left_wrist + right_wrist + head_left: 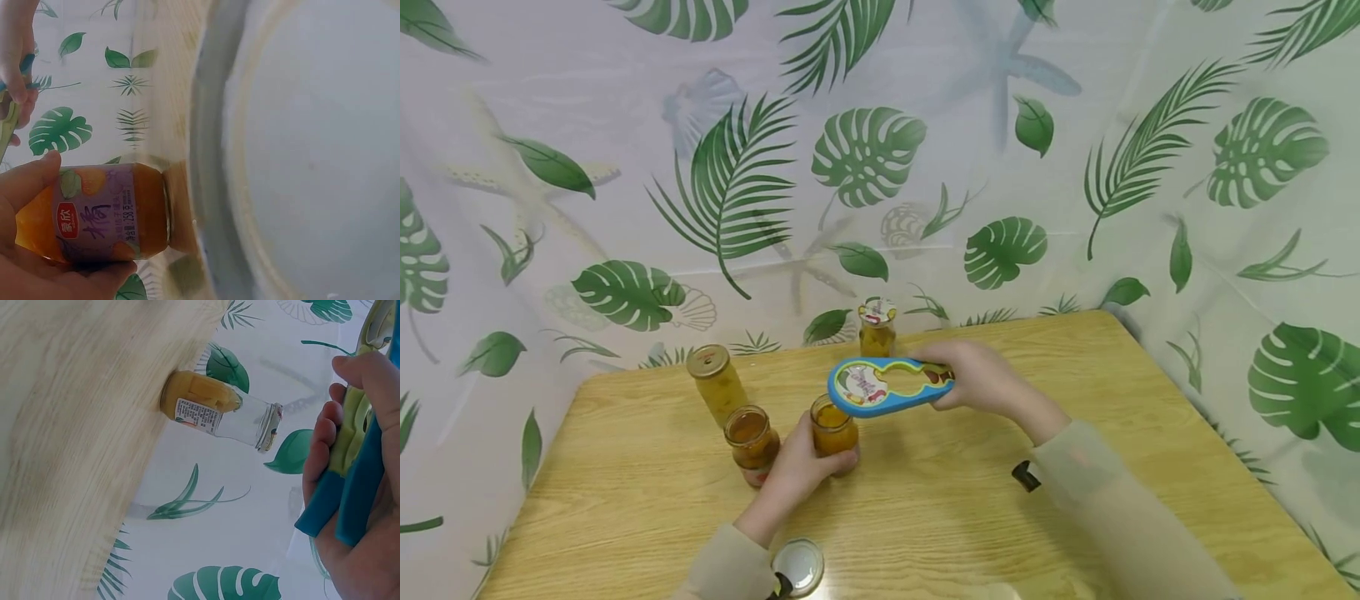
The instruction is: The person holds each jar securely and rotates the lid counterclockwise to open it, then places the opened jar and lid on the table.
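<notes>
My left hand [805, 458] grips a glass jar [833, 435] of orange contents that stands on the table. Its purple label [100, 212] faces the camera in the left wrist view, and its mouth is uncovered. Held in my right hand [976, 379] is a blue and yellow-green jar opener [891, 407], tilted just above and right of that jar. A printed lid [859, 385] sits in the opener's large ring, which overlaps the jar's rim in the head view. The right fingers wrap around the opener's handles [359, 487].
Left of my left hand stands another uncapped jar [751, 442], with a tall capped jar [717, 383] behind it. A capped jar [877, 333] stands at the table's back edge. A loose lid [799, 567] lies near my left wrist. Patterned sheeting [880, 167] surrounds the table.
</notes>
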`<state>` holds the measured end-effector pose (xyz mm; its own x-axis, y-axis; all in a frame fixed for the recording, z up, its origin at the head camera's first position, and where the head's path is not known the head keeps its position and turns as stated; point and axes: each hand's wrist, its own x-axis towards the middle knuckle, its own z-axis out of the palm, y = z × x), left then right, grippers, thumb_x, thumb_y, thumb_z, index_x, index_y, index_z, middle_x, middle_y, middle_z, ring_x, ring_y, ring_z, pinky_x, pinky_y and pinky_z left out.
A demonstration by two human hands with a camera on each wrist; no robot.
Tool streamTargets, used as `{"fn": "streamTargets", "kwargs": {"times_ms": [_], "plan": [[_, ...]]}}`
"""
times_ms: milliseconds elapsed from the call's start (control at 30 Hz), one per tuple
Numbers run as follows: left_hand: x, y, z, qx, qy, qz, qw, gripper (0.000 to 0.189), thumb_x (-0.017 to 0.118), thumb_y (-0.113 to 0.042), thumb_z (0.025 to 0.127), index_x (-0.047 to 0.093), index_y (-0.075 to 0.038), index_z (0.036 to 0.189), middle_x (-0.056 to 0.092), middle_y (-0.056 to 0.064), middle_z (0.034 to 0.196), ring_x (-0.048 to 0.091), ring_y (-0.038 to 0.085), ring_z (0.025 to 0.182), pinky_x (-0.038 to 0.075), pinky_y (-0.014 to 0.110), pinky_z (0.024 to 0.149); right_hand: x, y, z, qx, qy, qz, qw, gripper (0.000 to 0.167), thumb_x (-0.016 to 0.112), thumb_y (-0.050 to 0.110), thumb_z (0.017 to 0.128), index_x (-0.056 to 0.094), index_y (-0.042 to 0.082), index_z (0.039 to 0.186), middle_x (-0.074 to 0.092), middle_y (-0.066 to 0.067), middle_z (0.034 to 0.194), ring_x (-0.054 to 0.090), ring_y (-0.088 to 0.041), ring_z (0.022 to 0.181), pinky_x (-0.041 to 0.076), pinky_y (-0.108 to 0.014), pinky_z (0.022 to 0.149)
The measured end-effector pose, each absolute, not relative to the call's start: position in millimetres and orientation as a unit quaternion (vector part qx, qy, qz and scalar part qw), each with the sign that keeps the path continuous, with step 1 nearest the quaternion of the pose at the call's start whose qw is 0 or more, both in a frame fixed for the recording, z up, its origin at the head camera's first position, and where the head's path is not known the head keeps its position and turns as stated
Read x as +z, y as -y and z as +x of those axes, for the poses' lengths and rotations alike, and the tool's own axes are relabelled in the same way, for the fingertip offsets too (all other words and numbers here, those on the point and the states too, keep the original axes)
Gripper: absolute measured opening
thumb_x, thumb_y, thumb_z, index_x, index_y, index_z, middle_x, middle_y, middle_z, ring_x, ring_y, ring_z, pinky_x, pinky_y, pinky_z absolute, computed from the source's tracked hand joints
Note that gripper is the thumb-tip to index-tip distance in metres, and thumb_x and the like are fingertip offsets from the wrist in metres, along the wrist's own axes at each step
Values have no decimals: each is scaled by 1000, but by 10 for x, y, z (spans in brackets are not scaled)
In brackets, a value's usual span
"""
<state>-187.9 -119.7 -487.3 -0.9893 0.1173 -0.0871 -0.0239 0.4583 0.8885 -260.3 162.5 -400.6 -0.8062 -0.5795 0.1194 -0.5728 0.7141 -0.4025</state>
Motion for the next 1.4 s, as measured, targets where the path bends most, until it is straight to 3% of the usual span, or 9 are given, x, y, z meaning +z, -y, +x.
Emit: {"fn": "streamTargets", "kwargs": {"times_ms": [167, 367, 667, 967, 1233, 1400], "plan": [[-4851, 1213, -1869, 520, -851, 31, 69, 75, 87, -12, 89, 45, 5, 148, 62, 27, 144, 56, 45, 139, 39, 63, 122, -4005, -1692, -2551, -203, -934, -295, 4, 55, 88, 10, 76, 75, 16, 129, 64, 5, 83, 53, -13, 76, 43, -28, 68], [-4864, 1239, -1867, 523, -848, 36, 71, 75, 86, -10, 89, 44, 4, 150, 62, 26, 144, 57, 45, 139, 40, 63, 122, -4046, -1768, -2507, -203, -937, -283, 4, 63, 89, 11, 78, 71, 11, 138, 78, -2, 108, 56, -14, 83, 48, -32, 75], [-4865, 1253, -1863, 524, -848, 43, 69, 74, 85, -11, 90, 44, 3, 150, 62, 26, 145, 57, 44, 139, 39, 63, 122, -4002, -1808, -2425, -214, -923, -321, 5, 46, 87, 12, 77, 77, 14, 122, 60, 9, 80, 50, -8, 74, 41, -25, 67], [-4845, 1261, -1863, 513, -854, 49, 68, 71, 84, -11, 92, 45, 3, 149, 63, 25, 143, 58, 43, 138, 41, 63, 121, -3938, -1809, -2256, -212, -920, -328, 30, 51, 87, 17, 79, 77, 14, 129, 67, 8, 86, 51, -7, 75, 42, -24, 67], [-4855, 1281, -1865, 509, -857, 47, 65, 69, 86, -12, 91, 48, 1, 147, 65, 22, 141, 61, 39, 134, 44, 60, 119, -3938, -1813, -2219, -204, -910, -345, 106, 46, 87, 25, 82, 79, 13, 126, 78, 5, 104, 53, -5, 76, 45, -22, 69], [-4864, 1279, -1862, 507, -858, 50, 67, 68, 84, -10, 91, 47, 3, 147, 65, 23, 140, 61, 40, 133, 46, 61, 116, -3964, -1786, -2204, -209, -901, -352, 144, 38, 85, 24, 82, 80, 14, 119, 76, 10, 97, 53, -4, 73, 45, -22, 69]]}}
